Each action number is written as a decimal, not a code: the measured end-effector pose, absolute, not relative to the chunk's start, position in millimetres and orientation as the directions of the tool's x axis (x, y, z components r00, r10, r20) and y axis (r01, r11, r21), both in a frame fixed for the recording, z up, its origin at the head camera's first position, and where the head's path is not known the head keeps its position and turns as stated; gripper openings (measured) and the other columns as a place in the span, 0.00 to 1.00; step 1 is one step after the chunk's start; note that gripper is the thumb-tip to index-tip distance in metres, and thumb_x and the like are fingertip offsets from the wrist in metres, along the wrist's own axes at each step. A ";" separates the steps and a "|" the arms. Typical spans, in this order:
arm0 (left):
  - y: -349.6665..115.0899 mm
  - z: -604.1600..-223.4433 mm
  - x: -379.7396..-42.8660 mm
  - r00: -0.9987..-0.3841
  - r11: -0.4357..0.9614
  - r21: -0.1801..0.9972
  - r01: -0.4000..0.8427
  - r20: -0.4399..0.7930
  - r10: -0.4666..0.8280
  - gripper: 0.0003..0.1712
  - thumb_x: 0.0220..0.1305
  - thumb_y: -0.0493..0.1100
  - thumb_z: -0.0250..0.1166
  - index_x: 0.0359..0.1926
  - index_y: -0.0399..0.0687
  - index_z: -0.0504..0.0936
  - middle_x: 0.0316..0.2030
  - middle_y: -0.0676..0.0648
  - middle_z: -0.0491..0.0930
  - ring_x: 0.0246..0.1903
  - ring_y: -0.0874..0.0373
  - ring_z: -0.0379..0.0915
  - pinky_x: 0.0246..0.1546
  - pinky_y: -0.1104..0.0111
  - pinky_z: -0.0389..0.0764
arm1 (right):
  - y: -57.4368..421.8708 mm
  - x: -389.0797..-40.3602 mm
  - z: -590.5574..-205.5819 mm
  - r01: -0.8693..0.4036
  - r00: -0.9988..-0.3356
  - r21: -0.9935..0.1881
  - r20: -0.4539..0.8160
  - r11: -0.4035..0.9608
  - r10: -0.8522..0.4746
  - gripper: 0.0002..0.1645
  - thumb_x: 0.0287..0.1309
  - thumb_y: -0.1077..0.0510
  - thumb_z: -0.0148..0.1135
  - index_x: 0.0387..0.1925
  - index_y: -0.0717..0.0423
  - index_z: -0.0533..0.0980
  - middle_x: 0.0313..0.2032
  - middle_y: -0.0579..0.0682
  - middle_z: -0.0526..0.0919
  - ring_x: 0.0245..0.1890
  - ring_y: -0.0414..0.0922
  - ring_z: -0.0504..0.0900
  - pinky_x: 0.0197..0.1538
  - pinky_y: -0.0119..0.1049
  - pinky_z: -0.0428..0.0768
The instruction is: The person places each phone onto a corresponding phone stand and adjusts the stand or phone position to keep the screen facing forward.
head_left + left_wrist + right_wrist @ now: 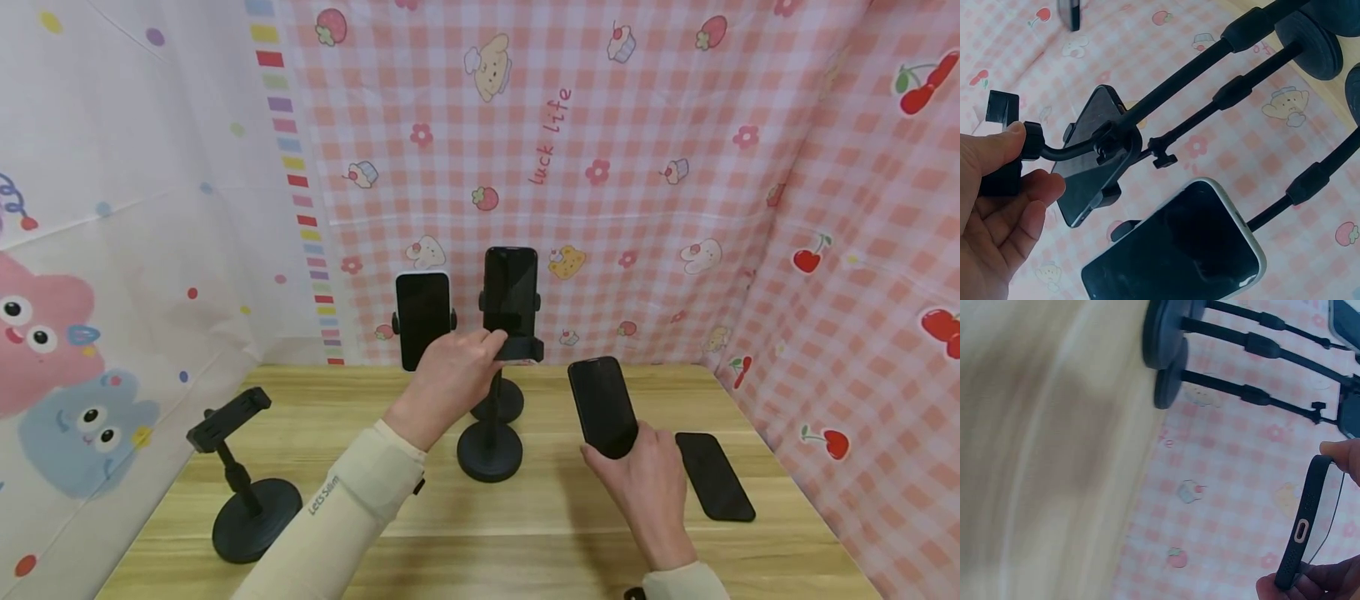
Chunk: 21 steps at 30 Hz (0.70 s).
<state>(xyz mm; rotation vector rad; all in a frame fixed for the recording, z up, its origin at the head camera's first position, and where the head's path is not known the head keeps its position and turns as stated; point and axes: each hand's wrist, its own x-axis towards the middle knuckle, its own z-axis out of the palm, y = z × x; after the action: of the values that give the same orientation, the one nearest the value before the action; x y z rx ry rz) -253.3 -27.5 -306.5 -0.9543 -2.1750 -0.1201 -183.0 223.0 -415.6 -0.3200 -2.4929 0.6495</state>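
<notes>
My left hand (453, 375) pinches the black clamp (522, 349) at the top of a phone stand, whose round base (490, 454) rests on the table. In the left wrist view, the thumb lies on the clamp's back by its joint (1033, 140), and no phone sits in that clamp. My right hand (654, 487) grips a dark smartphone (602, 407) by its lower end, tilted over the table. The right wrist view shows the phone's bottom edge (1300, 532) with its charging port, held between thumb and fingers.
Behind, one stand carries a black phone (511, 287) and another a white-edged phone (423, 319). At the left stands a phone stand (251, 508) with a bare clamp. Another phone (715, 477) lies flat at the right. Patterned cloth (540, 167) hangs around the wooden table (555, 542).
</notes>
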 end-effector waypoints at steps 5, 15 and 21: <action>-26.8 -305.4 -253.0 -0.462 0.726 -0.191 0.660 0.660 0.593 0.14 0.61 0.42 0.73 0.44 0.41 0.81 0.29 0.47 0.81 0.25 0.57 0.78 0.28 0.69 0.80 | 214.8 -179.8 -403.4 0.068 -0.801 -0.514 0.483 0.855 0.354 0.44 0.38 0.39 0.79 0.44 0.72 0.77 0.34 0.65 0.75 0.36 0.61 0.76 0.38 0.57 0.76; -27.5 -305.9 -252.7 -0.484 0.725 -0.140 0.675 0.657 0.577 0.16 0.60 0.43 0.73 0.46 0.41 0.82 0.31 0.47 0.83 0.26 0.57 0.79 0.29 0.68 0.80 | 203.2 -175.6 -385.4 0.067 -0.782 -0.529 0.499 0.846 0.374 0.45 0.38 0.38 0.79 0.47 0.71 0.77 0.34 0.63 0.74 0.34 0.58 0.75 0.34 0.54 0.76; -26.5 -308.8 -253.8 -0.486 0.720 -0.108 0.685 0.668 0.563 0.17 0.61 0.43 0.73 0.48 0.40 0.82 0.34 0.47 0.84 0.29 0.56 0.81 0.31 0.67 0.81 | 200.2 -175.7 -379.7 0.050 -0.772 -0.546 0.510 0.836 0.379 0.44 0.38 0.38 0.79 0.47 0.69 0.77 0.34 0.62 0.75 0.34 0.58 0.75 0.35 0.54 0.75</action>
<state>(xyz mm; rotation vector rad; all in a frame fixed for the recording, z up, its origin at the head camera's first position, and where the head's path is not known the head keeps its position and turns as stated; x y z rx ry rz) -253.8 -26.5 -308.8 -0.9409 -2.2184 -0.2237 -175.7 200.2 -379.7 -0.3125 -2.3820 0.6854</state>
